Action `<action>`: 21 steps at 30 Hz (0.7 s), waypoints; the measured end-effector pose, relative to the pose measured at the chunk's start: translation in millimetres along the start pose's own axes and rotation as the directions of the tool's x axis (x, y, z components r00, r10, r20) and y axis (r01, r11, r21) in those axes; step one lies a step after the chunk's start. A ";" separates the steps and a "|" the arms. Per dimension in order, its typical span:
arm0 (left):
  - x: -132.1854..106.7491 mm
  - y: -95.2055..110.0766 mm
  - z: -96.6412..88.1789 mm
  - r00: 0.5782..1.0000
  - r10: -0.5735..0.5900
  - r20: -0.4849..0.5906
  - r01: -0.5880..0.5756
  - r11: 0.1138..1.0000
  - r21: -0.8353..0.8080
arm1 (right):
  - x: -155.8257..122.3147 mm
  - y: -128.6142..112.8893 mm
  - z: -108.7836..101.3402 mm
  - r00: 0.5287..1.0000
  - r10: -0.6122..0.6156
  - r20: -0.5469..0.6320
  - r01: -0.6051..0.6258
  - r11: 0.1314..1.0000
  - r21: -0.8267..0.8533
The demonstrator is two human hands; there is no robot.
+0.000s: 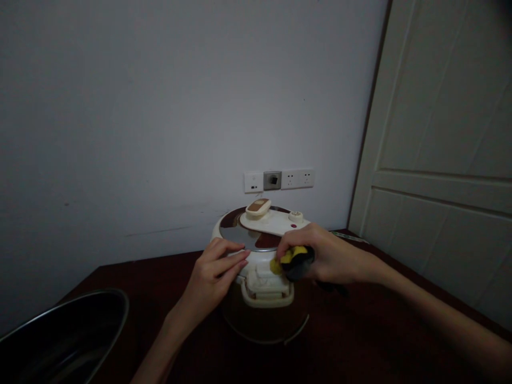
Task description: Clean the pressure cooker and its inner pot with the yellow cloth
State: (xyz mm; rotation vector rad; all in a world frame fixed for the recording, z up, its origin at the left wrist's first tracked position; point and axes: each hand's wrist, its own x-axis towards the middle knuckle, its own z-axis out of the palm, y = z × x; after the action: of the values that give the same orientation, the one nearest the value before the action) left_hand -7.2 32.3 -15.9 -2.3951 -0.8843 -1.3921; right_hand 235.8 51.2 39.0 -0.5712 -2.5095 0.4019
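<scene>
An electric pressure cooker (pixel 266 314) with a cream and brown body stands on the dark table, its lid (pixel 240 234) on top. My left hand (pixel 216 269) rests on the left front of the lid's cream rim, fingers stretched out and holding nothing. At the right front, my right hand (pixel 324 253) is closed around a yellow-and-black sponge (pixel 294 257) and presses it to the cream rim. The hand and shadow hide part of the sponge. Just below sits the cooker's cream front handle (pixel 268 298).
A large dark basin (pixel 126 306) with a metallic rim is at the lower left. Wall sockets (pixel 298 178) are behind the cooker. A panelled white door (pixel 440 186) stands at the right. A thin pale strip (pixel 350 237) lies along the table's back edge.
</scene>
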 end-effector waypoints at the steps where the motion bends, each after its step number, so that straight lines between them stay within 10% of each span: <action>1: 0.0 0.0 0.6 1.000 0.004 -0.002 -0.004 1.000 -0.001 | 0.9 -0.7 -0.1 1.000 -0.001 -0.001 0.001 1.000 0.002; 8: 1.3 1.8 -1.7 1.000 0.005 0.000 -0.005 1.000 -0.029 | 21.6 -4.7 19.2 0.990 -0.132 -0.038 0.132 0.991 -0.016; 15: 0.6 1.5 -1.0 0.999 -0.026 0.024 0.027 1.000 -0.011 | -16.5 6.3 -0.5 0.998 0.033 -0.052 -0.032 0.999 0.032; 21: 4.4 12.0 -11.5 0.981 -0.168 0.100 0.173 0.984 -0.045 | -55.7 14.6 30.7 0.911 0.191 -0.367 -0.162 0.981 0.107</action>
State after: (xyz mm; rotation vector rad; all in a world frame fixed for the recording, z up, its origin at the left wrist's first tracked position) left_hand -6.5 19.1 -5.1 -2.4951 -1.1145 -1.3850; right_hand 266.2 32.5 -15.6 -0.7710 -2.0748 0.4067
